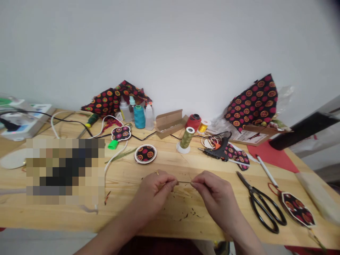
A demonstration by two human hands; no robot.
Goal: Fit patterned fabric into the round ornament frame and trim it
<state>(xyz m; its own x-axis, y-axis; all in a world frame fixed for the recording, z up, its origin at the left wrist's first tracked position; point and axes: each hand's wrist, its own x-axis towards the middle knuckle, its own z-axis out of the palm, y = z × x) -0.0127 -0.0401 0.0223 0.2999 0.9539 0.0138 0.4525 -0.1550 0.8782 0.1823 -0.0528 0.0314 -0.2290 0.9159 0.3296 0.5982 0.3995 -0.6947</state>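
Note:
Over the front middle of the wooden table, my left hand [155,189] and my right hand [216,194] face each other. Both are closed in a pinch, each on one end of a short, thin dark cord [184,182], stretched level between the fingertips. Beyond my left hand lies a round, pale-rimmed piece with patterned fabric [145,154]. A spool of olive thread [188,137] stands upright behind the cord. To the right of my right hand rest black-handled scissors [261,203]. Dark fabric scraps [186,215] are scattered below the hands.
A black glue gun [221,151] lies at the back right, its cable running behind the spools. An eight-sided fabric piece [298,209] and a white pen [267,171] are at right. Bottles, a teal thread cone [139,117] and an open cardboard box [171,124] line the wall.

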